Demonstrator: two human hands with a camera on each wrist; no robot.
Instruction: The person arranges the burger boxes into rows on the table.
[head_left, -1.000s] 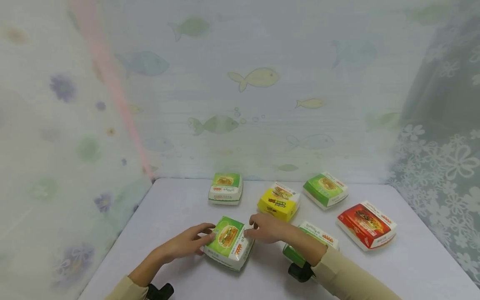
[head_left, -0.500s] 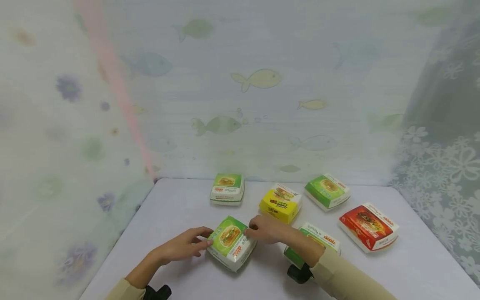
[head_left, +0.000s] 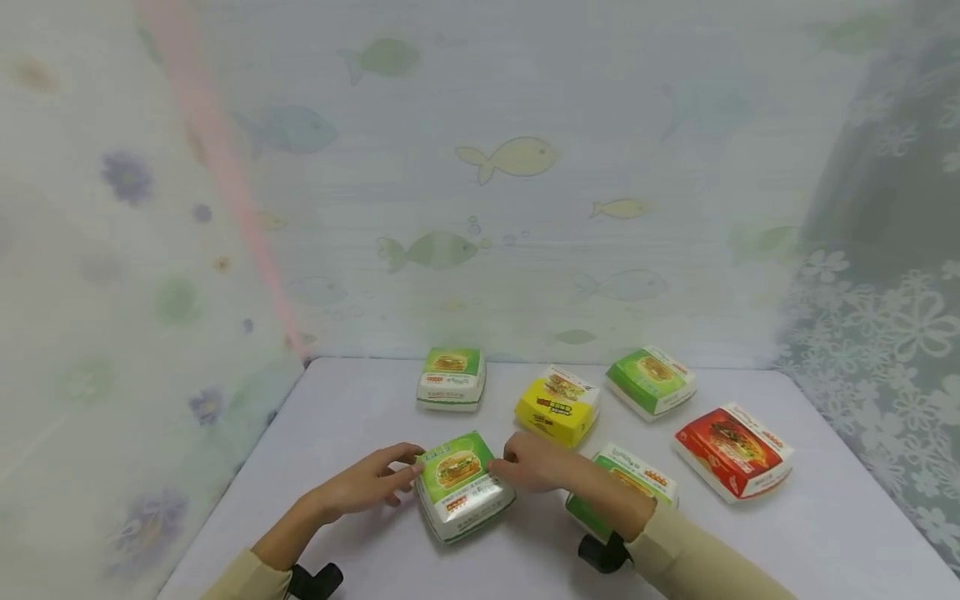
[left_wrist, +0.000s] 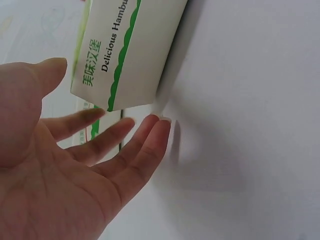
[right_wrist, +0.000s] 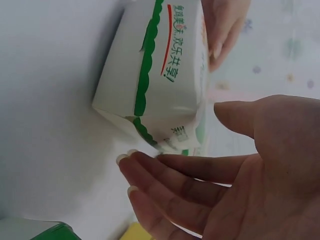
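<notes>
While between left hand (head_left: 372,481) and right hand (head_left: 536,462), box (head_left: 461,487) with "Delicious Hambu…"

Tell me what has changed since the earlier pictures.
The green-and-white burger box between the left hand and right hand has turned clockwise, seen from above, bringing its white printed side round to the front. Both hands remain beside it. The yellow box, red box and three other green boxes stayed put.
</notes>
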